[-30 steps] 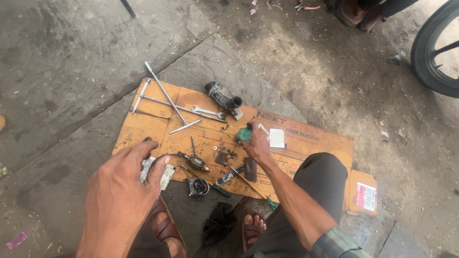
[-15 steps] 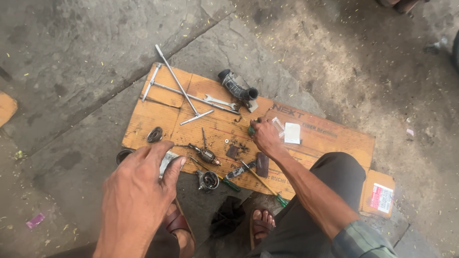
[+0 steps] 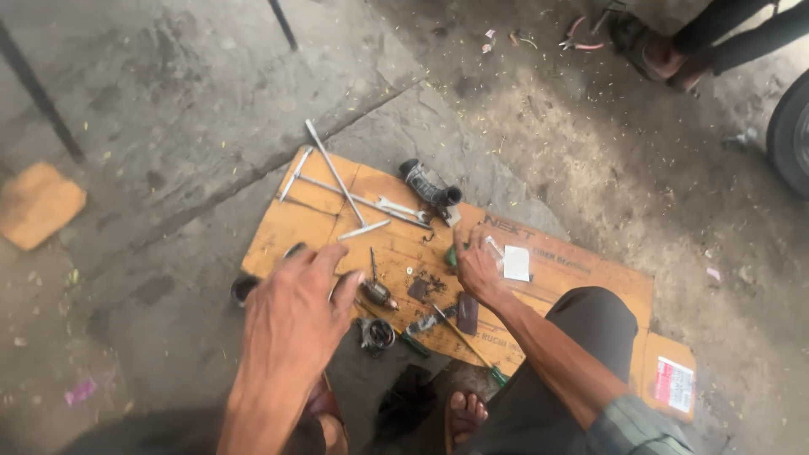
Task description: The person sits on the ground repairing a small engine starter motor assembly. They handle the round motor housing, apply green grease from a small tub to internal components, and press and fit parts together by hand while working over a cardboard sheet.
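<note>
A flat sheet of brown cardboard [image 3: 573, 270] lies on the concrete floor with tools and small metal parts on it. My left hand [image 3: 295, 316] hovers over its near left edge, fingers spread, holding nothing. My right hand [image 3: 479, 268] rests on the middle of the cardboard, fingers closed around a small green thing [image 3: 452, 256]; I cannot tell what it is. Between my hands lie a small metal shaft part [image 3: 377, 291], a round metal part [image 3: 377, 334] and a green-handled screwdriver [image 3: 468, 345]. Long T-handle wrenches [image 3: 337, 181] and a black cylindrical part [image 3: 428, 185] lie at the far side.
A small white paper [image 3: 516, 263] lies right of my right hand. A loose scrap of cardboard [image 3: 35, 204] sits on the floor at left. Another person's sandalled feet [image 3: 666, 55] stand at top right, next to a tyre [image 3: 790, 135]. My own foot [image 3: 465, 414] is below the cardboard.
My view has shifted so the cardboard sits further right and lower. My left hand has lifted and spread its fingers over the left edge. My right hand stays on the small green thing.
</note>
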